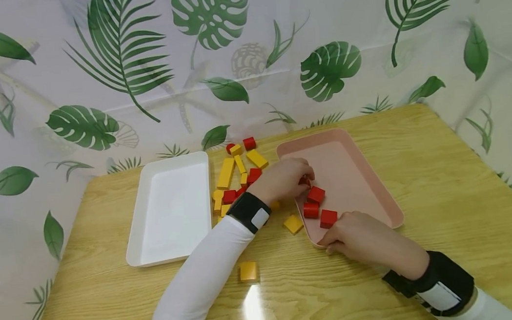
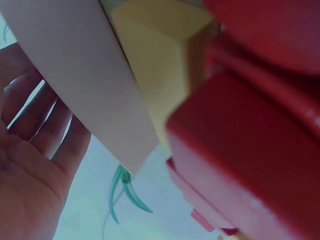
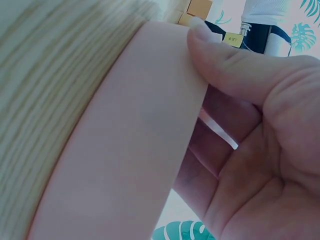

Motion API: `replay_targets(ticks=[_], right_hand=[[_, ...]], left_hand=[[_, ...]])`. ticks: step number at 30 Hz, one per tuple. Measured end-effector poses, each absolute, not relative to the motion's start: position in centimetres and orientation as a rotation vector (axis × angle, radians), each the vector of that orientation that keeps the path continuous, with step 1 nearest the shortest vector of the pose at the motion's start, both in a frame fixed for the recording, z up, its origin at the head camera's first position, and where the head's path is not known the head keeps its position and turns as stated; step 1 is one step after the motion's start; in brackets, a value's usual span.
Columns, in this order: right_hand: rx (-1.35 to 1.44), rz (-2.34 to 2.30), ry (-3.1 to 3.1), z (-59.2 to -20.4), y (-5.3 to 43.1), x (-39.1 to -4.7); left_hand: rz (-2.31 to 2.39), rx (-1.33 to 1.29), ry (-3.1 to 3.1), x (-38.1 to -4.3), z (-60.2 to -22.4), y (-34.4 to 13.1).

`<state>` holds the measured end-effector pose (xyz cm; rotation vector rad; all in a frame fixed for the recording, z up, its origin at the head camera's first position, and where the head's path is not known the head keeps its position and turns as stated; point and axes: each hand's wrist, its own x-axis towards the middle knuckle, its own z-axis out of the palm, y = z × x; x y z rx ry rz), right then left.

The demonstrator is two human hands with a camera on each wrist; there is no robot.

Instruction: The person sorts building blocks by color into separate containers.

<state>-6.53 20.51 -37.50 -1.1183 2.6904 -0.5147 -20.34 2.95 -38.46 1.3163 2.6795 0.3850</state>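
My left hand (image 1: 283, 179) reaches over the left wall of the pink tray (image 1: 367, 173), its fingers curled down around a red block (image 1: 304, 181) just inside. Several other red blocks lie in the tray near that side, one of them a red cylinder (image 1: 311, 210) and another a red cube (image 1: 328, 218). At the tray's near corner, my right hand (image 1: 355, 237) grips the rim. In the right wrist view its thumb (image 3: 220, 57) lies against the outer wall and the other fingers pass behind it. Red and yellow blocks fill the left wrist view close by the tray wall (image 2: 85, 75).
A white tray (image 1: 206, 202) stands to the left. Between the trays lies a loose pile of red and yellow blocks, including a long yellow block (image 1: 226, 173). One yellow block (image 1: 293, 224) sits beside the pink tray, another yellow block (image 1: 248, 271) nearer the front.
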Motion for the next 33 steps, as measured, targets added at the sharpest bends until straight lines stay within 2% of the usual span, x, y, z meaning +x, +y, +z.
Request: replay_targets(ticks=[6,20,33], right_hand=[[-1.106,-0.498,2.683,-37.5,20.4,-6.5],[-1.080,-0.490,2.702,-37.5,20.3,-6.5],[-1.073,-0.490,2.699,-37.5,20.3,-6.5]], left_hand=[[0.522,1.266,2.652,-19.5,-37.6,0.8],[0.159,0.930,2.709,-17.2,-36.7,-5.9],[0.148,0.910,2.691,-16.6,-36.8,-6.8]])
